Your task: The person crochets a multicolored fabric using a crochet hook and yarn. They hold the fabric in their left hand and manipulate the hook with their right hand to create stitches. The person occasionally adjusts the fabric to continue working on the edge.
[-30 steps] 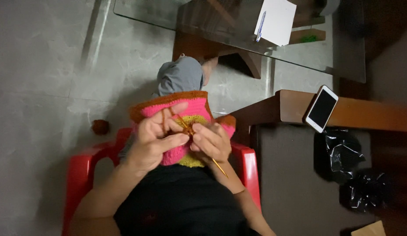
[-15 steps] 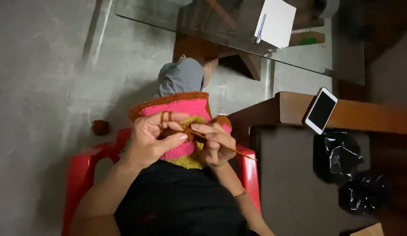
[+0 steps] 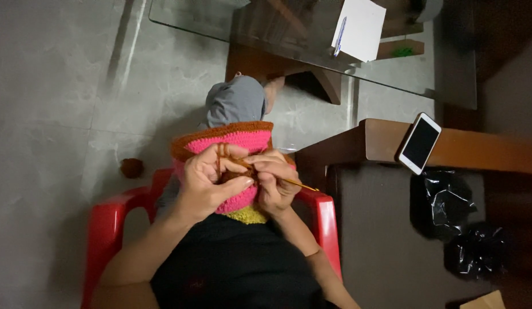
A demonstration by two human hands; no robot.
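A crocheted piece (image 3: 237, 140) with a brown edge, a pink band and a yellow part at the bottom rests on my lap. My left hand (image 3: 206, 186) grips its front, with brown yarn wound over the fingers. My right hand (image 3: 275, 178) pinches a thin golden crochet hook (image 3: 300, 185) whose handle end points to the right. The hook's tip is hidden between my two hands at the brown edge.
I sit in a red plastic chair (image 3: 108, 220). A brown ball of yarn (image 3: 131, 167) lies on the grey floor to the left. A phone (image 3: 419, 143) rests on a wooden table edge at right. A glass table (image 3: 277, 28) with paper and a pen stands ahead. Black bags (image 3: 446, 197) lie lower right.
The hook has swung from pointing down-right to nearly level toward the right. My hands have closed in together over the brown edge.
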